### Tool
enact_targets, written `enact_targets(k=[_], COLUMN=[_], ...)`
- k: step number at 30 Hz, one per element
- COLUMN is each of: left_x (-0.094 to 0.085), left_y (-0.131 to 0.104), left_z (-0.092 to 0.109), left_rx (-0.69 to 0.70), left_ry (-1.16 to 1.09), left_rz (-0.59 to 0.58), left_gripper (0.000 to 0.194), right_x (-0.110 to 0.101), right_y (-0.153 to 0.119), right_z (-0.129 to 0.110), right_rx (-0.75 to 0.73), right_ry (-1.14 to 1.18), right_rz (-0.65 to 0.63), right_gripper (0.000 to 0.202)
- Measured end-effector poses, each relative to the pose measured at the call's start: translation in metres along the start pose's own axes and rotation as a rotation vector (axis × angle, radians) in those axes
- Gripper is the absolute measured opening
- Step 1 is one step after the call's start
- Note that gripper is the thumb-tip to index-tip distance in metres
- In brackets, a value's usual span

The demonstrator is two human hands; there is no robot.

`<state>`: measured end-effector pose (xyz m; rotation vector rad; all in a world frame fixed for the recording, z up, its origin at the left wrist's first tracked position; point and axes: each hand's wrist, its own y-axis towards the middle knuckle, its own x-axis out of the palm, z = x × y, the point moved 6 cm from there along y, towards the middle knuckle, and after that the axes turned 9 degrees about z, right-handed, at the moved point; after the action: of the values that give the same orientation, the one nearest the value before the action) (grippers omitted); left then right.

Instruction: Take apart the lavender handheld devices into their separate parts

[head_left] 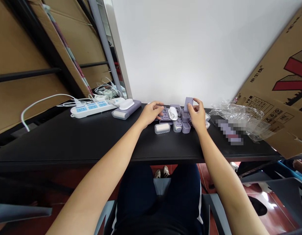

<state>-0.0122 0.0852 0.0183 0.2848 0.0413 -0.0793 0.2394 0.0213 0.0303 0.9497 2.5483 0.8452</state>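
In the head view, my right hand [198, 114] grips a small purple plastic box [188, 103] between thumb and fingers, held upright over the pile. To its left, my left hand [151, 113] has its fingers apart and slightly curled at the pile's left edge. I cannot tell whether its fingertips touch the purple pieces. The pile holds several purple plastic pieces [186, 128]. A rounded white piece with dark line markings [173, 113] rests on top. In front lies a clear-covered case with a whitish inside [162, 128]. Parts of the pile are hidden behind my right hand.
A white power strip [95, 108] with cables lies at the left. Beside it, a white rounded piece [126, 104] rests on a larger purple case [131, 111]. Crumpled clear plastic [241, 116] and a large cardboard box [276, 94] are at the right. A white wall [180, 49] stands behind.
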Motion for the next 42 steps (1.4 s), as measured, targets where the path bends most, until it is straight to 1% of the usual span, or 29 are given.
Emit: enact_targets(k=[4, 9, 11, 13, 15, 17, 19, 21, 23, 26, 28, 30, 33, 40, 42], left_x=[0.001, 0.004, 0.008, 0.009, 0.003, -0.009, -0.025, -0.037, -0.042, -0.040, -0.036, -0.032, -0.030, -0.028, -0.028], left_y=[0.001, 0.002, 0.000, -0.004, -0.007, -0.007, -0.004, 0.000, 0.004, 0.007, 0.006, 0.005, 0.004, 0.004, 0.003], left_z=[-0.001, -0.009, -0.007, 0.000, 0.010, 0.019, 0.024, 0.021, 0.016, 0.010, 0.008, 0.007, 0.002, -0.014, -0.016], left_rx=[0.073, 0.071, 0.102, 0.157, 0.232, 0.313, 0.352, 0.310, 0.235, 0.164, 0.144, 0.136, 0.117, 0.048, 0.014], left_ry=[0.044, 0.092, 0.115, 0.102, 0.082, 0.123, 0.224, 0.351, 0.507, 0.716, 0.776, 0.809, 0.873, 0.938, 0.936], left_rz=[-0.028, -0.059, -0.086, -0.090, -0.031, 0.109, 0.274, 0.381, 0.409, 0.365, 0.312, 0.269, 0.240, 0.163, 0.141], left_gripper=[0.020, 0.022, 0.023, 0.025, 0.028, 0.029, 0.026, 0.028, 0.031, 0.038, 0.040, 0.041, 0.047, 0.076, 0.089], right_x=[0.001, 0.002, 0.002, 0.004, 0.006, 0.007, 0.008, 0.009, 0.011, 0.014, 0.015, 0.013, 0.009, 0.008, 0.006], right_y=[-0.001, -0.001, -0.002, -0.004, -0.006, -0.007, -0.009, -0.008, -0.008, -0.008, -0.008, -0.008, -0.006, -0.006, -0.006], right_z=[0.000, 0.007, 0.007, 0.004, -0.002, -0.010, -0.015, -0.014, -0.011, -0.004, -0.001, -0.001, -0.002, -0.004, -0.004], right_rx=[0.004, 0.051, 0.065, 0.046, -0.029, -0.147, -0.241, -0.272, -0.263, -0.213, -0.180, -0.159, -0.127, -0.085, -0.062], right_ry=[0.000, 0.023, 0.002, -0.040, -0.071, -0.103, -0.165, -0.231, -0.252, -0.237, -0.236, -0.233, -0.204, -0.189, -0.189], right_rz=[-0.008, -0.026, -0.035, -0.058, -0.089, -0.107, -0.113, -0.126, -0.156, -0.209, -0.219, -0.195, -0.157, -0.141, -0.129], right_gripper=[0.053, 0.050, 0.049, 0.048, 0.047, 0.046, 0.045, 0.044, 0.045, 0.050, 0.055, 0.058, 0.058, 0.053, 0.053])
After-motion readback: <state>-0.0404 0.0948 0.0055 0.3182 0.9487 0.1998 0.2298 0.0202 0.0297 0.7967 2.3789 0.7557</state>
